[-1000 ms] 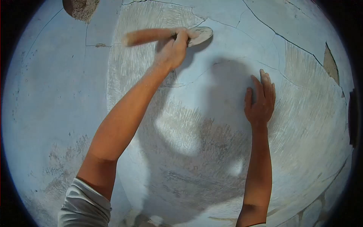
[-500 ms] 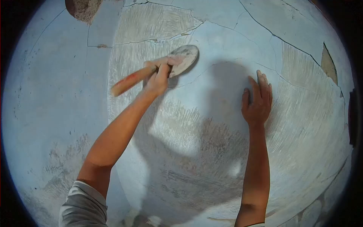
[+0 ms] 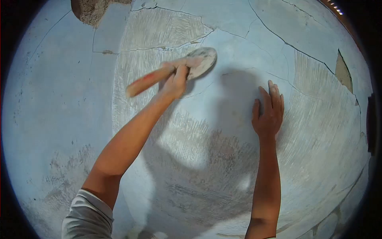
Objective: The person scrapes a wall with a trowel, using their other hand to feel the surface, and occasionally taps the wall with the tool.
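My left hand is closed around the neck of a trowel with a rounded, plaster-smeared blade. Its wooden handle, marked in red, sticks out to the lower left past my hand. The blade lies at or very near the wall surface, just below a crack. My right hand is open, fingers pointing up, and appears to rest against the pale blue wall to the right of the trowel.
Scraped, grooved patches show at the upper left and on the right. Long cracks cross the top. A hole exposes rough material at the upper left, and a broken wedge-shaped gap is at the right. My shadow covers the middle.
My left hand and the trowel have shifted a little to the right across the wall. My right hand is in nearly the same place, still open, while the view has shifted slightly.
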A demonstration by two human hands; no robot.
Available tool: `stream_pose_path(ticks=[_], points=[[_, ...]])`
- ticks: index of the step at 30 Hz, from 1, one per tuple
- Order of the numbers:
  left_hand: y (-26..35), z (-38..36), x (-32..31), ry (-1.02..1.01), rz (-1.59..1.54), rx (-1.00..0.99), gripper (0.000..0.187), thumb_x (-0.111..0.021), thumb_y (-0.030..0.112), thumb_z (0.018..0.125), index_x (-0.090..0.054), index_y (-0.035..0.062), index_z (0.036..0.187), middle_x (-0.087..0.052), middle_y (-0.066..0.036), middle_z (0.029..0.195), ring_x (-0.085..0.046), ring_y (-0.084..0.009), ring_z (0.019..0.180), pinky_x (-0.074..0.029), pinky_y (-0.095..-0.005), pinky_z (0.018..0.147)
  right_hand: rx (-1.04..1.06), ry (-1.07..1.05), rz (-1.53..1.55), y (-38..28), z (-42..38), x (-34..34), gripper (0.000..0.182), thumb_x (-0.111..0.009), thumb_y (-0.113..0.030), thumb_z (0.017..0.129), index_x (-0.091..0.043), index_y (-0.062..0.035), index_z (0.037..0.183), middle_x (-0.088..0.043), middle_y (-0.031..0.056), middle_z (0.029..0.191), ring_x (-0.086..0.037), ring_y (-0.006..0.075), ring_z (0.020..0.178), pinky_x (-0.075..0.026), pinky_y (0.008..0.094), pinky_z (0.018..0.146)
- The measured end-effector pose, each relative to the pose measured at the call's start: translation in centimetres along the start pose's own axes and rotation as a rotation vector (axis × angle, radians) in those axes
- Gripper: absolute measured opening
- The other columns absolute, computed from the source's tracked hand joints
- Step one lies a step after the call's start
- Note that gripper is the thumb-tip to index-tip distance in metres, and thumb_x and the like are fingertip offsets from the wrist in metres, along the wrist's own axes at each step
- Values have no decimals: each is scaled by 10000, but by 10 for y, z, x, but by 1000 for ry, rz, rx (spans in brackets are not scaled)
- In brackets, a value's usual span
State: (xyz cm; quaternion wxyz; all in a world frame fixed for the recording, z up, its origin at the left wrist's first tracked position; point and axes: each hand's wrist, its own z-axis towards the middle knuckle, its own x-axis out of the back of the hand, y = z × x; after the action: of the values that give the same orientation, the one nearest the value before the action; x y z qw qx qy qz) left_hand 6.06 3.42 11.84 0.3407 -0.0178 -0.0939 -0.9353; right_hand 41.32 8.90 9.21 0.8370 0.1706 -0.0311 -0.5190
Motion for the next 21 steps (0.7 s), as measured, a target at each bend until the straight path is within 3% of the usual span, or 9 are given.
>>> stream_pose_path(ticks=[2,6,8,9,13,16,17,20,21], points=[[38,37,-12,72,199,287,505,-381,327,1073,-747,13,1221,-734,-242,1303,-658,-339,1293,-430,-367,1158,9,3,-1,0,-2,-2,389,-627,-223,999,-685,-151,1376,-562,107,1578,-487,324,1499,-352,533,1262],[48,2,-10,142,-84,22,471,-441,285,1038,-774,-47,1064,-772,-237,1224,-712,-303,1214,-501,-397,1089,4,-13,-7,0,0,1,382,-627,-221,1000,-687,-151,1371,-558,106,1581,-488,318,1500,-352,535,1262],[5,-25,-3,136,-152,-207,462,-460,289,1031,-783,-42,1021,-797,-209,1157,-732,-283,1152,-526,-411,1045,2,-7,3,0,1,1,377,-624,-227,1004,-688,-156,1369,-555,102,1586,-488,315,1500,-355,534,1261],[8,-23,-3,123,-273,-241,481,-452,334,1048,-765,-30,1055,-792,-208,1131,-717,-333,1149,-520,-436,1009,-7,-1,6,-1,0,1,375,-623,-230,1006,-689,-158,1368,-553,100,1588,-489,314,1500,-356,534,1260],[51,34,-4,128,123,118,554,-384,421,1059,-726,-9,1128,-718,-324,1144,-656,-458,1164,-467,-445,1061,2,-2,-19,-1,-1,-1,373,-619,-232,1009,-688,-163,1369,-555,98,1590,-492,315,1498,-360,535,1259],[57,24,-5,203,222,186,596,-357,461,1063,-728,4,1160,-724,-314,1182,-638,-452,1205,-432,-435,1109,10,17,-27,2,-1,-3,380,-620,-234,1007,-685,-166,1376,-559,99,1587,-490,315,1499,-352,532,1264],[43,4,-4,109,122,223,579,-354,432,1072,-719,-1,1189,-719,-275,1278,-624,-420,1272,-435,-425,1117,14,8,-34,2,-2,-3,384,-623,-235,1004,-686,-166,1377,-561,100,1584,-491,315,1498,-350,531,1265],[-9,-32,13,4,-259,-129,507,-379,357,1065,-743,15,1151,-728,-242,1303,-642,-390,1270,-456,-414,1103,3,-11,-18,0,-2,2,394,-630,-234,994,-688,-165,1378,-572,103,1573,-495,315,1495,-349,529,1265],[10,-28,12,88,-205,-118,433,-417,271,1032,-773,25,1051,-775,-210,1179,-698,-365,1152,-499,-417,1037,-11,-13,-12,-2,-1,2,398,-631,-234,990,-689,-164,1378,-575,104,1569,-496,315,1494,-349,529,1265]])
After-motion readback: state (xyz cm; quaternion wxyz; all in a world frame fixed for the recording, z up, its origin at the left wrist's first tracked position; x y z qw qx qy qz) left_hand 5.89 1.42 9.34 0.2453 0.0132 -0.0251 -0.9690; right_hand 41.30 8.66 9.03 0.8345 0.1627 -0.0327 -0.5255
